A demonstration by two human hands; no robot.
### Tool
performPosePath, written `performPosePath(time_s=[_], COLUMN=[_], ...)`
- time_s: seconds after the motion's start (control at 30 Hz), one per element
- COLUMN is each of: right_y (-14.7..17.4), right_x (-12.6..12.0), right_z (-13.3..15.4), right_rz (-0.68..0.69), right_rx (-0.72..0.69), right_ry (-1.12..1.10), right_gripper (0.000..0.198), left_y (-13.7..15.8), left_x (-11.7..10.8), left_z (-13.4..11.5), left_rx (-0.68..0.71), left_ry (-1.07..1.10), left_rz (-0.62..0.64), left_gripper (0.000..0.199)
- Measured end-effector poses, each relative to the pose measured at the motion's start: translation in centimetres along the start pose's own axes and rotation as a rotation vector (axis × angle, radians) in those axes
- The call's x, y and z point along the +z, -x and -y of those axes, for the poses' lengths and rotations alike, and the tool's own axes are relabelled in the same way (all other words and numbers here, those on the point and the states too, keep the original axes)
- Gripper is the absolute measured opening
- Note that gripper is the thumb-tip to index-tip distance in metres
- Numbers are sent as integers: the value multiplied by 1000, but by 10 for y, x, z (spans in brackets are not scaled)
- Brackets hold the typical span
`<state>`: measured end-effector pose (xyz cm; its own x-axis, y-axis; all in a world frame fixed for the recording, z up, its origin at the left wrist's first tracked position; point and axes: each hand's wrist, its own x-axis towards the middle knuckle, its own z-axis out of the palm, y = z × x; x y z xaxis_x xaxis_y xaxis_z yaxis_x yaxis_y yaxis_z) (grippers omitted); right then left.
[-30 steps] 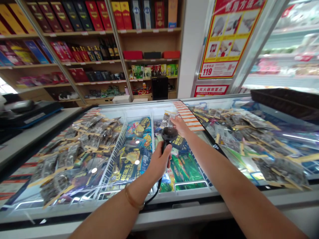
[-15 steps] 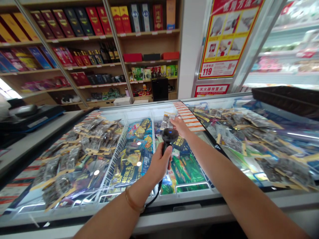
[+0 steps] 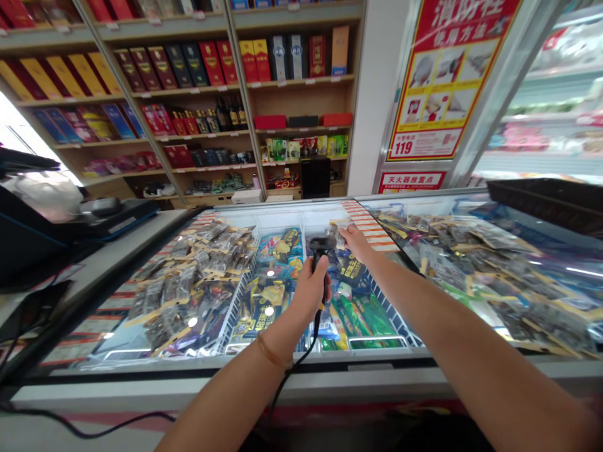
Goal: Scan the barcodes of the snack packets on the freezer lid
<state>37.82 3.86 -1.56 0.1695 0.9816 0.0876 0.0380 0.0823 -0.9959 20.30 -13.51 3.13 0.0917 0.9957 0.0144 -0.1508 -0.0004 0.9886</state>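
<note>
1. Left hand (image 3: 313, 287): closed round the handle of a black scanner (image 3: 323, 243), thumb lying up its near side. A bracelet (image 3: 272, 353) encircles the wrist.

2. Scanner: held upright over the middle of the chest (image 3: 325, 363), its head at the top. A black cord (image 3: 315, 342) drops from the handle and passes over the near rim of the chest.

3. Right hand (image 3: 357, 240): extended farther than the left, with thumb and fingers pinching the edge of a packet (image 3: 337, 230).

4. Packet: beyond the scanner head and just beside it, near the far side of the chest; partly hidden by the hand. Whether it touches anything beneath cannot be told.

5. Middle of the chest: blue packs (image 3: 280, 248) lie left of the scanner; green packs (image 3: 362, 317) lie nearer the body, to its right. A white wire divider (image 3: 235, 307) borders the blue packs on the left.

6. Sides of the chest: clear bags (image 3: 181, 282) with tan edges are heaped at left, similar bags at right. A dark tray (image 3: 541, 204) stands at the far right.

7. Background: shelves (image 3: 301, 94) of boxes and bottles; to their right, a red and yellow sign (image 3: 440, 94) bearing "119".
</note>
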Motion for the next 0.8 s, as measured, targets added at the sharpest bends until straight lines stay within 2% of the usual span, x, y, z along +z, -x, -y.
performPosePath(time_s=[0.07,0.17,0.33,0.43,0.53,0.6,0.67,0.73,0.8], right_y=[4,14,33,42,47,50,51,50,48], right_x=[11,45,146,210,256,273,276,268,250], right_z=[11,35,82,105,117,119,120,118,115], right_rz=[-54,39,303,321,297,291,266,234,225], right_rx=[70,85,45,68,146,194,210,198,176], right_ry=[47,63,2,-1,-46,-82,-92,-88,-87], right_gripper=[36,37,36,34,31,27,23,21,19], left_y=[8,23,48,59,68,73,76,75,71], left_x=[-20,-65,-143,-177,-197,-205,-207,-206,-199], left_z=[-21,-48,-70,-76,-81,-82,-82,-79,-75], left_rx=[38,101,138,138,140,133,130,131,129], left_ry=[-10,-34,-49,-23,-18,-26,-29,-21,-6], left_rz=[-32,-107,-317,-430,-498,-517,-525,-518,-481], left_gripper=[54,52,50,49,47,46,46,47,48])
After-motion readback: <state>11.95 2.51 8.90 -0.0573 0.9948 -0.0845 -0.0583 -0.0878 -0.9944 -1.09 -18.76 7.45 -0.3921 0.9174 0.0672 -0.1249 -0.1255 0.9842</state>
